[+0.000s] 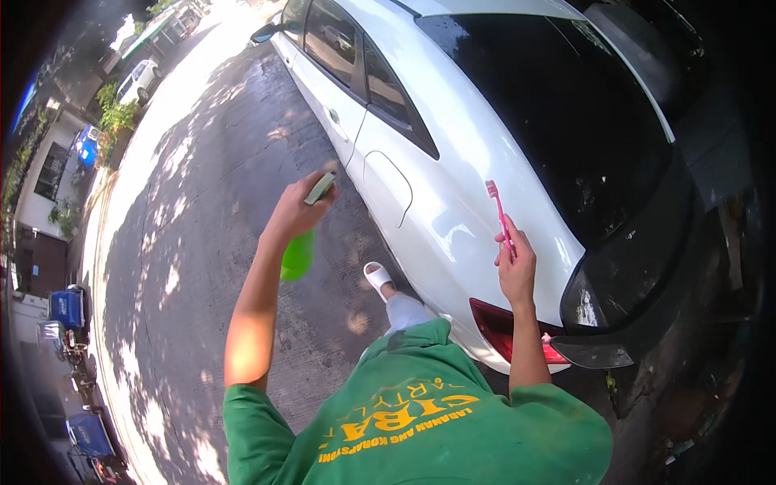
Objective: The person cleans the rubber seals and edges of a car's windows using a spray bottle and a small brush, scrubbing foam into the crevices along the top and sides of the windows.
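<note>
My left hand (297,208) is wrapped round the neck of a green spray bottle (297,257), its pale trigger head showing above my fingers. The bottle hangs over the pavement, to the left of a white car (436,182). In my right hand (516,263) is a pink toothbrush (498,208), held upright by its handle with the bristle head pointing away from me. That hand is over the car's rear side, above the red tail light (509,331). Whether the bristles touch the paint I cannot tell. The fuel door (392,186) lies between my two hands.
The car's dark rear window (558,105) is at the right, with a black rear panel (638,267) below it. Shadowed concrete road (210,242) stretches along the left. Across it stand blue tricycles (67,309), plants (117,113) and a parked white vehicle (140,81).
</note>
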Motion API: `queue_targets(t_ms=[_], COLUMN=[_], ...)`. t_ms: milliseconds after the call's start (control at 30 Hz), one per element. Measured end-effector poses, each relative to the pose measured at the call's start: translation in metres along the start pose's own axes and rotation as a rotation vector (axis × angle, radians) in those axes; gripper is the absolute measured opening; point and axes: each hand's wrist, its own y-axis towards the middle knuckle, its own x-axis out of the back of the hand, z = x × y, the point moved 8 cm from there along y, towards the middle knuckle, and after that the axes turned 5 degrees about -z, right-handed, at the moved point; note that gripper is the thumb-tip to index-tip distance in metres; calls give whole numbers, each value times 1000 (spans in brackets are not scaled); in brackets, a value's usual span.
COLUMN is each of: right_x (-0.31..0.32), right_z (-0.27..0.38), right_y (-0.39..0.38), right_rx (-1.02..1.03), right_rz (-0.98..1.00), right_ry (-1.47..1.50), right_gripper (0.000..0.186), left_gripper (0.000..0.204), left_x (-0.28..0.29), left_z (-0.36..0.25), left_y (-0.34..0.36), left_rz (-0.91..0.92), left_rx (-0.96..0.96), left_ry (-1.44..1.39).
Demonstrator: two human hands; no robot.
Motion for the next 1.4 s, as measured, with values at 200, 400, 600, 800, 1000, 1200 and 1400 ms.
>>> queue_targets(t_ms=[200, 400, 600, 800, 1000, 1200, 1400], right_x=[13, -9, -16, -29, -96, -113, -126], right_z=[7, 13, 67, 61, 79, 64, 85], right_y=[67, 150, 264, 391, 526, 603, 605], right_rx=[-80, -159, 55, 146, 315, 202, 213], right_rz=[-339, -413, -335, -42, 130, 376, 452], right_ry=[83, 135, -108, -290, -487, -505, -565], right_gripper=[54, 54, 39, 25, 12, 13, 11], left_gripper=[27, 34, 38, 39, 42, 39, 39], left_x=[-37, -51, -45, -49, -61, -55, -56], left_z=[-106, -121, -115, -109, -121, -106, -102], left_y=[167, 331, 441, 482, 478, 474, 469], left_rz=[303, 292, 288, 336, 397, 393, 428], left_rx=[-244, -13, 151, 108, 149, 208, 213], left_ry=[10, -231, -422, -408, -283, -380, -408])
